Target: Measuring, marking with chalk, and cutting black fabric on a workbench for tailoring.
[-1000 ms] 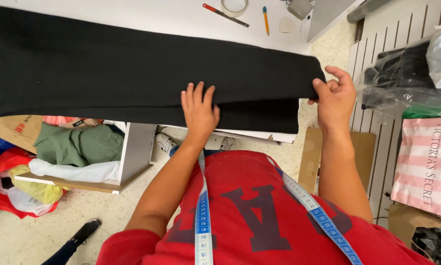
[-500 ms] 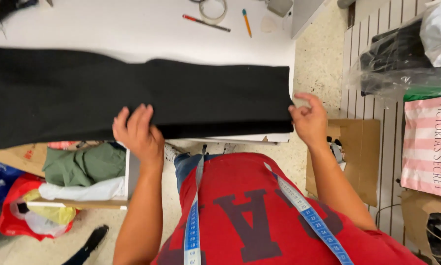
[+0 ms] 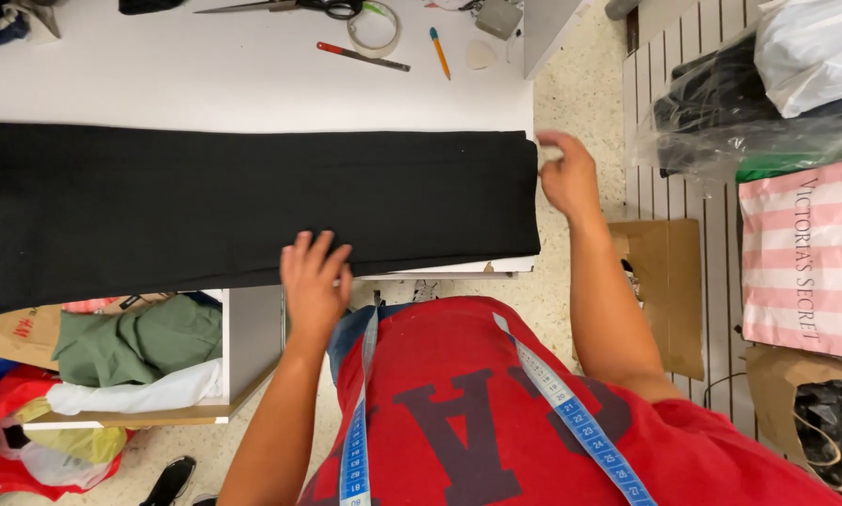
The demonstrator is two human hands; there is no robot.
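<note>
Under the near edge of the white desk stands an open white box shelf holding a crumpled olive-green garment on top of a folded white cloth. Left of it on the floor sits a red plastic bag with yellowish and clear wrapping inside. At the right, a pink-and-white striped paper bag lies just beside a clear plastic bag with dark clothing in it, and a brown paper bag below holds something black.

The long folded length of black fabric lies flat across the desk, its long axis running left to right; its right end reaches the desk's right edge and its near edge overhangs the front of the desk. The left end runs out of view.

The left hand rests palm down on the near edge of the black fabric, its fingers spread flat and pressing rather than gripping. The right hand is at the fabric's right end, its fingers curled loosely; whether they pinch the cloth's edge cannot be told.

At the far side of the desk lie black-handled scissors, a roll of clear tape, a red-tipped dark pen and an orange pencil. A blue measuring tape hangs round the person's neck over a red shirt.
</note>
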